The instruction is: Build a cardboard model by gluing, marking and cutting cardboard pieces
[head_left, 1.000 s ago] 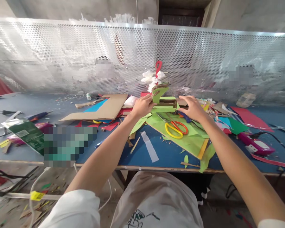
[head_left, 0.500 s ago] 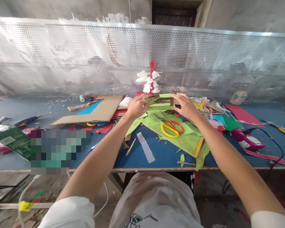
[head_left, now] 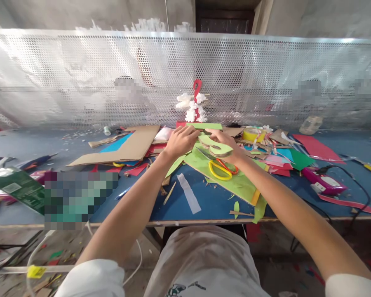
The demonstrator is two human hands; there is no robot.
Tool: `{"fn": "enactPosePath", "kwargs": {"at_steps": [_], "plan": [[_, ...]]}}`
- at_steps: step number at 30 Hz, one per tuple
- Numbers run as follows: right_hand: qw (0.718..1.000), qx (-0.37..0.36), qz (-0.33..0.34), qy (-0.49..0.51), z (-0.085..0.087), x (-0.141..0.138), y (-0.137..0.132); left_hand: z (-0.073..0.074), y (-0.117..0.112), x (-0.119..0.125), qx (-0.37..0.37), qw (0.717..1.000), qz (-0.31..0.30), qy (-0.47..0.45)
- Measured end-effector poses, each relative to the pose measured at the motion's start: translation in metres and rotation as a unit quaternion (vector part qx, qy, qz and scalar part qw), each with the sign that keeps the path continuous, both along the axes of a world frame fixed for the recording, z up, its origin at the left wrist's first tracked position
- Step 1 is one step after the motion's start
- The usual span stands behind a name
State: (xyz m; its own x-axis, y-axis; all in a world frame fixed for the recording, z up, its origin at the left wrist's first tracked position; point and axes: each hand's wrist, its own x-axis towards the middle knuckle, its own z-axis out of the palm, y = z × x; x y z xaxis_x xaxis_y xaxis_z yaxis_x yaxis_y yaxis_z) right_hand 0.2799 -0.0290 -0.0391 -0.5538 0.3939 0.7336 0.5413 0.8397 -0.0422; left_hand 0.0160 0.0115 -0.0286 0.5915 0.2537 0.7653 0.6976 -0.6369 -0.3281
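Note:
My left hand [head_left: 181,141] and my right hand [head_left: 225,142] are closed on a green cardboard cut-out [head_left: 214,145] with an oval hole, held low over a green paper sheet [head_left: 235,179] on the blue table [head_left: 216,202]. A flat green piece [head_left: 204,126] lies just behind my fingers. Yellow and orange scissors [head_left: 220,169] rest on the green sheet right below my right wrist. A red and white paper model [head_left: 194,105] stands behind my hands by the mesh screen.
A brown cardboard sheet [head_left: 130,146] lies to the left. A pink glue gun [head_left: 323,183] with a black cable sits at right among coloured paper scraps. A perforated metal screen [head_left: 80,78] closes the table's far side. A yellow tape roll [head_left: 252,134] is behind.
The green cardboard piece stood upright a second ago; now it is tipped down and held low and flat. My right hand has moved left and closed on it.

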Motion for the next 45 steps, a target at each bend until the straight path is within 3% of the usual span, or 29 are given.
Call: {"fn": "enactPosePath", "kwargs": {"at_steps": [4,9,19,27,33,45], "plan": [[1.000,0.028,0.010,-0.009,0.003,0.001,-0.008,0.000,-0.002,0.006,0.043,0.999,-0.004,0.031],[0.994,0.109,-0.008,-0.011,0.010,0.003,-0.010,0.004,-0.004,0.007,0.022,1.000,-0.009,0.009],[0.991,0.129,0.026,-0.030,0.010,0.014,0.002,0.013,-0.007,-0.004,0.045,0.999,-0.025,-0.016],[0.989,0.125,0.039,-0.071,0.015,0.009,-0.010,0.012,-0.005,-0.005,0.039,0.998,-0.037,-0.023],[0.981,0.165,0.057,-0.084,0.016,0.008,-0.012,0.015,-0.009,-0.007,0.019,0.999,-0.040,-0.028],[0.995,0.084,0.041,-0.046,0.012,0.011,-0.009,0.011,-0.010,-0.003,0.002,1.000,-0.007,-0.004]]}}
